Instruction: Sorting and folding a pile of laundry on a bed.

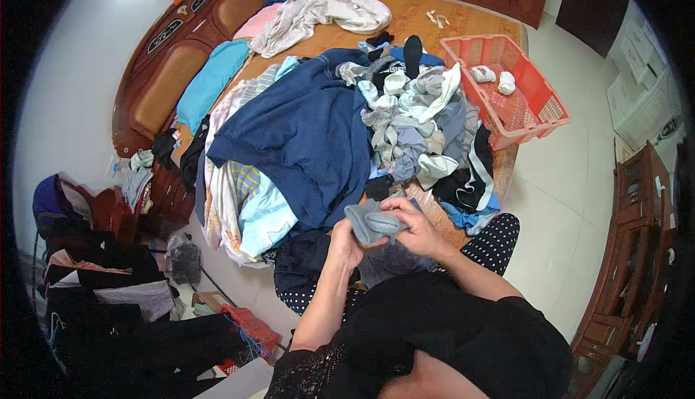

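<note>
Above my lap I hold a pair of grey socks [365,224], partly folded, with a ribbed cuff showing. My left hand [347,247] grips them from the left and below, its fingers mostly hidden behind the fabric. From the right, my right hand [416,229] pinches the same socks with fingers bent over their edge. Just beyond my hands lies a loose heap of socks [409,135], mostly grey and white with some black. A red plastic basket [532,135] stands at the heap's right, holding two rolled white socks [506,82].
A dark blue garment [304,138] spreads across the bed [416,19] left of the heap, over striped clothes. A turquoise pillow [210,84] leans near the wooden headboard [170,84]. Dark clothes [130,334] hang at lower left; a wooden cabinet [622,254] stands at far right.
</note>
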Available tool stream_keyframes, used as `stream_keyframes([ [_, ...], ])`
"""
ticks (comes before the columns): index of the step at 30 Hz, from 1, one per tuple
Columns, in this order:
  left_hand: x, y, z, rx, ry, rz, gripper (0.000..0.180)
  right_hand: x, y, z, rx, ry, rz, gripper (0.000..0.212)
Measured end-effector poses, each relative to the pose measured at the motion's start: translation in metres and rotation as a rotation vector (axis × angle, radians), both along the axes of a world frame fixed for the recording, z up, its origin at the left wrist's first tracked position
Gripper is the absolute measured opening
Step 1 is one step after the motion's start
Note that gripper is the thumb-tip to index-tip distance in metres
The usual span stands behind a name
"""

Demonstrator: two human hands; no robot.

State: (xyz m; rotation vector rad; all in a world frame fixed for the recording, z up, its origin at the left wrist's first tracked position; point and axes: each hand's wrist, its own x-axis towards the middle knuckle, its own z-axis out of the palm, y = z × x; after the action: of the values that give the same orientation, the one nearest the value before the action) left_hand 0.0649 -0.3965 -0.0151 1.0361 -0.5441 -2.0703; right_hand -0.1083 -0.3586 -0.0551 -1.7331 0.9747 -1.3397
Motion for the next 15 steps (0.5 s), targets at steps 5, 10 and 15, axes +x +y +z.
stream_keyframes([
  [5, 0.013, 0.002, -0.001, -0.206, 0.222, -0.157, 0.044, -0.010, -0.003, 0.004, 0.183, -0.221, 0.032, 0.034],
  [10, 0.004, 0.009, 0.014, -0.102, 0.331, -0.066, 0.047, -0.018, -0.003, 0.002, 0.184, -0.217, 0.085, 0.034],
  [15, 0.011, 0.010, -0.013, -0.166, 0.207, -0.072, 0.045, -0.011, 0.001, 0.008, 0.090, 0.114, 0.011, 0.033],
])
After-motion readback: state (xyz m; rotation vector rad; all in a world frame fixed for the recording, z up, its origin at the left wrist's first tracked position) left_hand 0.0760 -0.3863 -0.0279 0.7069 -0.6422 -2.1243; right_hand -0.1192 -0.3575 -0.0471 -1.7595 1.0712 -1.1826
